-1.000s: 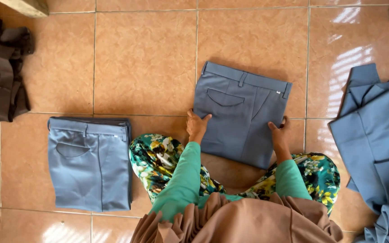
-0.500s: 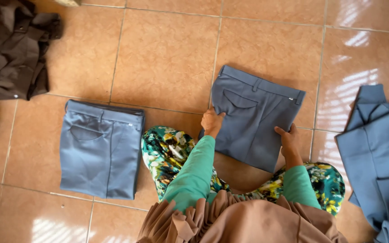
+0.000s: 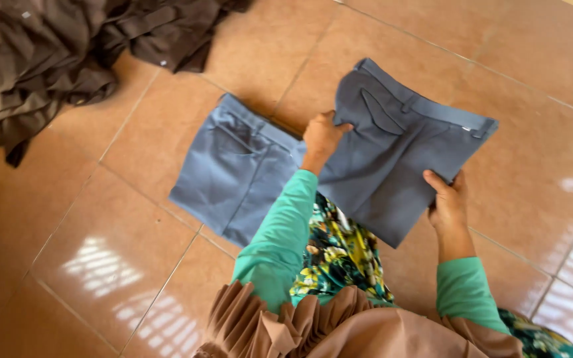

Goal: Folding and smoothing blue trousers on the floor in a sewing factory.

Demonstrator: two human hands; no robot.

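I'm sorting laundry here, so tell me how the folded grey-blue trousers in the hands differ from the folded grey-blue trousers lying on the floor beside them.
The held folded grey-blue trousers are gripped at two edges by the left hand and the right hand; the folded grey-blue trousers on the floor lie untouched on the tan floor tiles. The held pair looks a darker grey and shows a belt-looped waistband; the floor pair looks paler. Both are folded into compact rectangles with a pocket showing.

Both hands, left hand (image 3: 323, 136) and right hand (image 3: 447, 202), grip folded grey trousers (image 3: 399, 152).
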